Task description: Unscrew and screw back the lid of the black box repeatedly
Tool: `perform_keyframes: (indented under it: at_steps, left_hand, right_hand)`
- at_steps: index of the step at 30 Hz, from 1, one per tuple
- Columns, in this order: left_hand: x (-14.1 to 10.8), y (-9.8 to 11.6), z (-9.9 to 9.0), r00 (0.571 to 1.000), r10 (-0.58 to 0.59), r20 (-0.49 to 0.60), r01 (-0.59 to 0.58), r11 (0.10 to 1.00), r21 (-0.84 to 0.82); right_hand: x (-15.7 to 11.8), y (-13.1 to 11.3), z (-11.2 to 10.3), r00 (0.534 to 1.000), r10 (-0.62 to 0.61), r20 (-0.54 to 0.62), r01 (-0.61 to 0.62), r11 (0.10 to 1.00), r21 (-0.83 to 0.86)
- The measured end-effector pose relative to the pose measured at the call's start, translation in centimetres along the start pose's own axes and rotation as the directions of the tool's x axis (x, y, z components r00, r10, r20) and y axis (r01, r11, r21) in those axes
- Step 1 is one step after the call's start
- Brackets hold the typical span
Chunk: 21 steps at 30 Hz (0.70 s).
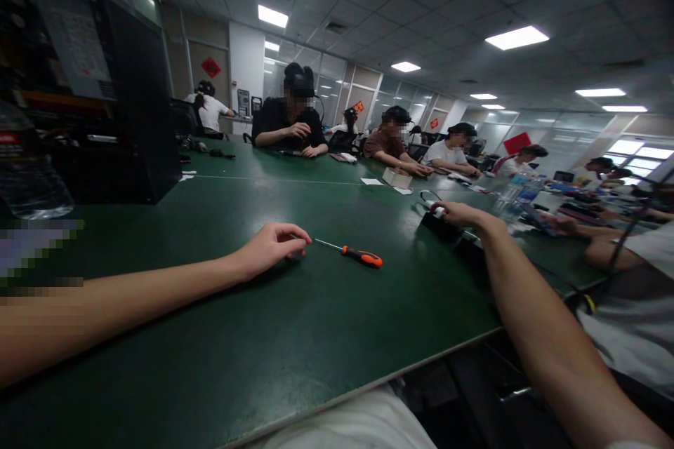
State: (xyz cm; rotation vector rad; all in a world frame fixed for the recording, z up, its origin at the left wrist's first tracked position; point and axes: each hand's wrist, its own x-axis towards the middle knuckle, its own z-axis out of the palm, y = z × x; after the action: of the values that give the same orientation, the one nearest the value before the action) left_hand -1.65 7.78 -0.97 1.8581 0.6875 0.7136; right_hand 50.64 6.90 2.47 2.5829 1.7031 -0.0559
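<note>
An orange-and-black screwdriver (362,256) lies on the green tabletop, its thin metal shaft pointing left. Just beyond its tip rests my left hand (274,247), fingers loosely curved and apart, holding nothing. Whether a fingertip touches the shaft's tip I cannot tell. Out to the right, my right hand (459,214) has its fingers closed on a small white object (436,209) with a thin cable looping near it. That white piece is at the top of a black box-like item (442,228); its exact kind is too small and dark to make out.
A black computer case (140,98) stands open at the left, with a clear plastic bottle (31,168) before it. Across the green table (253,337) are a small box (397,177) and white paper (371,182). Several people sit around; one is close on my right.
</note>
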Motion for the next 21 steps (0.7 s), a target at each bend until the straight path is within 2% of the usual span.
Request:
perform_keyframes:
  at_steps: [16,18,21]
  left_hand:
    - [-0.1,0.1,0.1,1.000,0.016,0.025,-0.017,0.999,0.033]
    - [-0.1,0.1,0.0,1.000,0.019,0.025,-0.020,0.999,0.040]
    - [0.0,0.1,0.0,0.999,0.025,0.024,-0.025,0.999,0.027]
  right_hand:
    - [0.1,-1.2,2.0,0.989,-0.027,-0.147,0.014,0.996,-0.089]
    - [-0.2,-0.8,1.7,0.984,-0.018,-0.178,0.004,0.997,-0.080]
    - [-1.8,1.0,0.8,0.971,0.035,-0.235,-0.049,0.997,-0.055]
